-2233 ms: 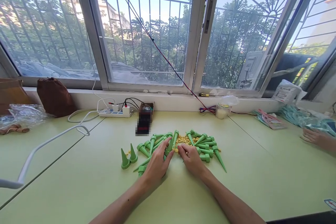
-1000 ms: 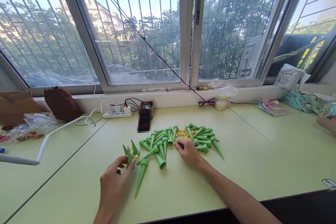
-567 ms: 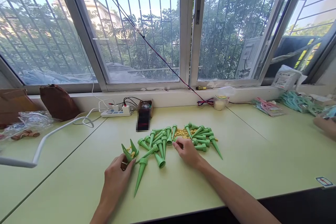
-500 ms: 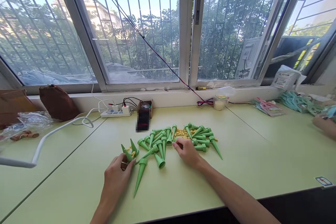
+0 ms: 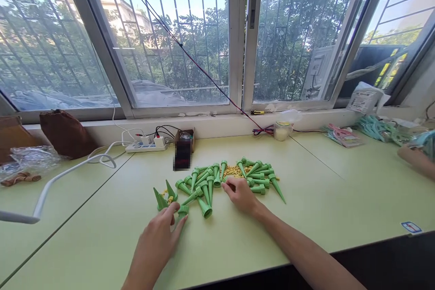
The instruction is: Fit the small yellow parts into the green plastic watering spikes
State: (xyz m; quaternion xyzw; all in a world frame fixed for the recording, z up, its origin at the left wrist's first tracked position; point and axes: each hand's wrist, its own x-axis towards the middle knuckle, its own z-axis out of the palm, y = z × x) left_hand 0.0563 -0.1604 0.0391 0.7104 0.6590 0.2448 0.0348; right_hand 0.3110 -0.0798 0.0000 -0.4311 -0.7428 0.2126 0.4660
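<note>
My left hand is over a green plastic watering spike, its thumb and index finger apart on either side of the ribbed cap; the hand hides the tapered part. Just beyond it, two green cones stand tips up with small yellow pieces beside them. My right hand is closed in a pinch at the near edge of the pile; what its fingertips hold, if anything, is hidden. Several green spikes lie to its left and more green spikes to its right, around a heap of small yellow pieces.
At the back are a power strip, a small box and a jar. A white tube crosses the left side. Another person's hand is at the far right, near bagged teal items.
My left hand has left the upright cones and moved right to the single spike, covering its lower length. My right hand keeps its place by the pile. The view has shifted slightly.
</note>
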